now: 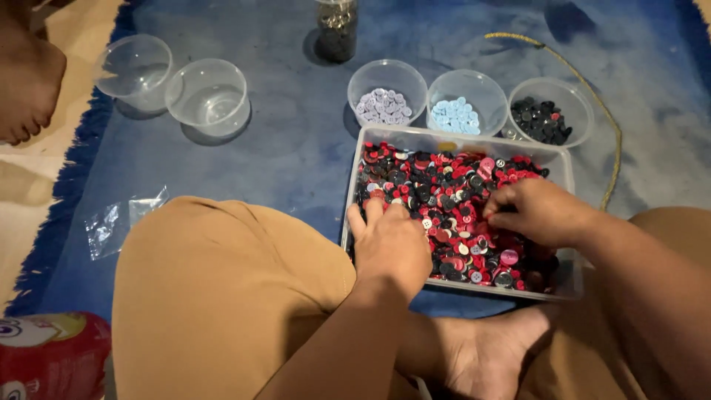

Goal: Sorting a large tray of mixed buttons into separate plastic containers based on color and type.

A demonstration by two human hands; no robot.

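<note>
You sit cross-legged on a blue rug point(296, 133), a clear tray point(566, 174) of red, black and pink buttons point(444, 192) before your knees. Your left hand point(389, 244) lies flat on the pile, fingers spread, gripping nothing. Your right hand point(537, 211) curls into the heap, fingertips pinched; whether its grip has a button cannot be seen. Beyond stand three small bowls point(386, 78) of sorted buttons. A hard press on the tray's near edge could tip it, scattering buttons.
</note>
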